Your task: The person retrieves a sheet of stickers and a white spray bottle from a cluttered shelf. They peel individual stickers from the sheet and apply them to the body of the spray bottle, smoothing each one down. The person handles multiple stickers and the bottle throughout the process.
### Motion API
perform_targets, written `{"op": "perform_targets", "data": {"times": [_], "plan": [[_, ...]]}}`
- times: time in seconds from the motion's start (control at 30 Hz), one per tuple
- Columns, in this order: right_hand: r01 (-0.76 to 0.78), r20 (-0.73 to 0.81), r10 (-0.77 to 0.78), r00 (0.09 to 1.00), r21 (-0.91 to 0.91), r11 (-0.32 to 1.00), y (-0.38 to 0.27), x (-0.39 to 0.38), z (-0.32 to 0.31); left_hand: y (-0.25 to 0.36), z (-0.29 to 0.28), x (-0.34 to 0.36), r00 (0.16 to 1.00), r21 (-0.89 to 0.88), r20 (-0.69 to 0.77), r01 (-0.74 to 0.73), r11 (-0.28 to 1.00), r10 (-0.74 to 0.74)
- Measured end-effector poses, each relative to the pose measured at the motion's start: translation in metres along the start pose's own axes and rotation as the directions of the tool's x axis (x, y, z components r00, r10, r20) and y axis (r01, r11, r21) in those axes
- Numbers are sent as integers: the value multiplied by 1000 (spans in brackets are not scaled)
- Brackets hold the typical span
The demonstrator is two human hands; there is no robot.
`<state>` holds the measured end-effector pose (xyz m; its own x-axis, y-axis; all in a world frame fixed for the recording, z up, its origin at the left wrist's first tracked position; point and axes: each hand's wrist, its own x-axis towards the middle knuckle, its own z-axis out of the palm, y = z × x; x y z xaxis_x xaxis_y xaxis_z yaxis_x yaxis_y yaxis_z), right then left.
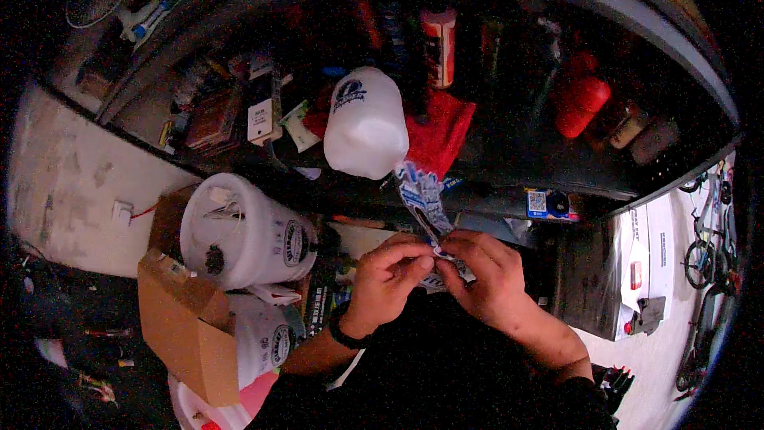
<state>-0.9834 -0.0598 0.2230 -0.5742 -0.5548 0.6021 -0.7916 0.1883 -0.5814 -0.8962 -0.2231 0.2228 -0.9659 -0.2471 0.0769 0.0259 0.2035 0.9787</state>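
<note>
We see both grips drawn in close together: the left grip (391,277) and the right grip (492,280) each pinch one blue-and-white packet (424,197) between thumb and fingers, with hardly any gap. The packet's long axis runs from the fingertips away from us and slightly left, so neither grip is nearer; both touch it. Just beyond the grips, one red cloth (447,131) lies on the one dark counter (577,179). Beyond and left of the grips we find one white jug (368,127), near the packet's far end. Right of them is one blue sticker (547,204). Well to the left we count two buckets (272,229) and one box (179,322). Farthest beyond stands one red-and-white bottle (440,52)
</note>
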Motion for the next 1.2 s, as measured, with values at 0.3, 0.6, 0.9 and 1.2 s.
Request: {"op": "perform_targets", "data": {"times": [0.3,0.6,0.9,1.2], "plan": [[-24,39,22,999,52,998,-1,-8,-4,6,11,-6,973,309,-62,-195,931,224],[-76,116,61,991,124,989,2,-12,-8,11,15,-12,952,387,-61,-253,887,299],[-488,135,492,860,499,716,13,-18,0,-10,14,-21,999,-50,-44,27,998,-29],[-569,190,631,752,671,476,37,-23,2,-28,10,-19,997,-401,4,66,914,-71]]}}
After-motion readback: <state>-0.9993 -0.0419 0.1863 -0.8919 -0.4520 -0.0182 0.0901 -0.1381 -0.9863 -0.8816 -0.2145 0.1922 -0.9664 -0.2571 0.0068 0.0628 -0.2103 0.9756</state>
